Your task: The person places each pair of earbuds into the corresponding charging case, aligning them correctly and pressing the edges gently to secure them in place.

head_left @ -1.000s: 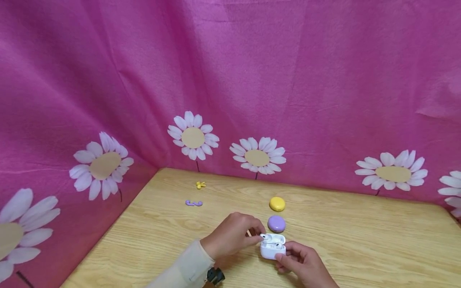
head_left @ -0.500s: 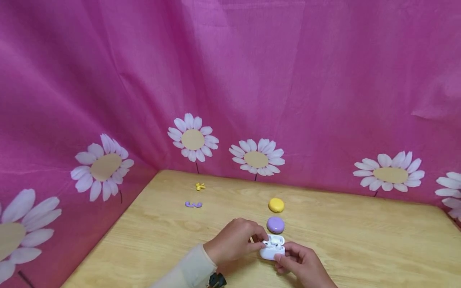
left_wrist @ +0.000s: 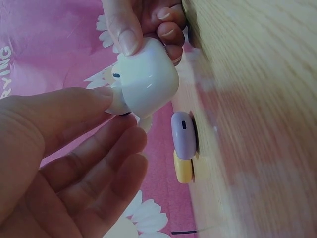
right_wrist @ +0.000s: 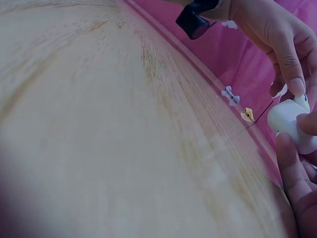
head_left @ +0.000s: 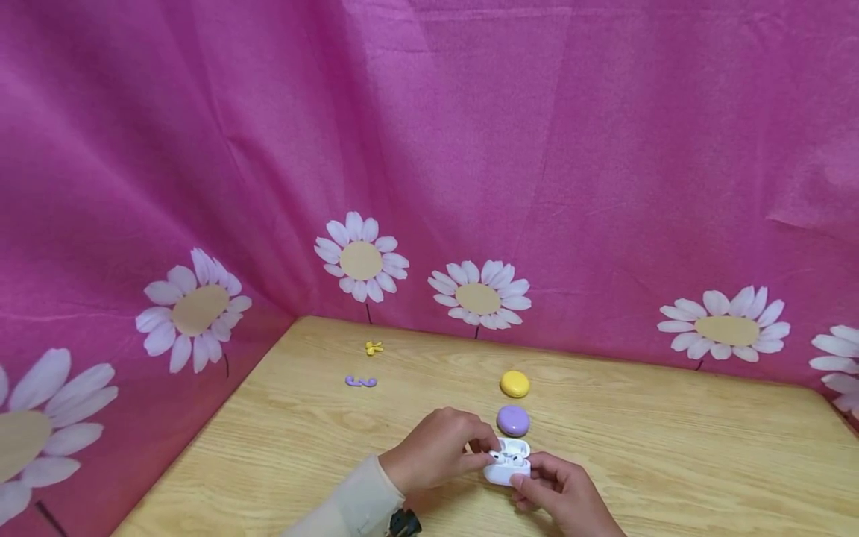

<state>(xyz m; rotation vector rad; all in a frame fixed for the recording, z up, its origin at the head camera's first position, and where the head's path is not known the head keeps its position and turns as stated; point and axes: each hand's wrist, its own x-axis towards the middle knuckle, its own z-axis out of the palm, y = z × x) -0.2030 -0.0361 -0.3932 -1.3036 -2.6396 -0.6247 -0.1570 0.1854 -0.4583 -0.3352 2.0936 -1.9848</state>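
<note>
A white earbud case [head_left: 508, 473] with its lid raised is held by my right hand [head_left: 565, 492], thumb on its front and fingers behind. My left hand [head_left: 439, 451] pinches a white earbud [left_wrist: 118, 100] between thumb and index finger at the case's left opening. A second white earbud [head_left: 517, 461] sits in the right side of the case. In the left wrist view the case [left_wrist: 151, 77] shows clear of the wooden table. Just beyond it lies a round purple case [head_left: 513, 421], closed, with a round yellow case [head_left: 515, 384] behind that.
On the table [head_left: 658, 432], a pair of purple earbuds [head_left: 361, 381] lies at the back left, with yellow earbuds [head_left: 373, 348] farther back. A pink cloth with daisies [head_left: 570, 164] hangs along the back and left edges. A dark wrist camera [head_left: 405, 522] sits under the left sleeve.
My left hand has lowered the pinched earbud from above the case's left side down to its opening. The right hand keeps its hold on the case; the other cases and earbuds have stayed put.
</note>
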